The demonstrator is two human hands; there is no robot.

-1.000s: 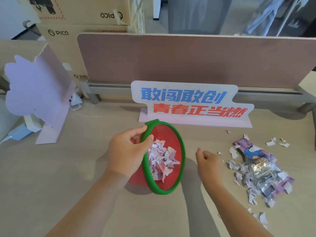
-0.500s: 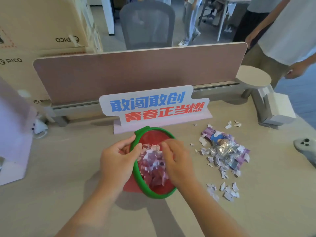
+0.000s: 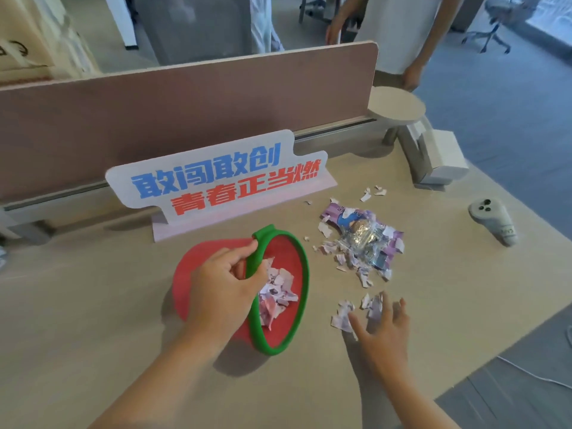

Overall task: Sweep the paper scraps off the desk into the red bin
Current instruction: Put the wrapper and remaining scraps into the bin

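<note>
An office: a desk [image 3: 93, 320] with a partition panel [image 3: 185, 103], swivel chair [image 3: 492, 29] behind

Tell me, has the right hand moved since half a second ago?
Yes. The right hand was over the red bin then; now it has swung out to the bin's right, fingers spread over loose paper scraps on the desk.

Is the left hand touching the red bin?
Touching. The head view shows the left hand with fingers curled over the green rim of the red bin.

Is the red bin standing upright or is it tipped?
Tipped. The red bin lies on its side, mouth facing right toward the scraps; the left hand grips its green rim.
</note>
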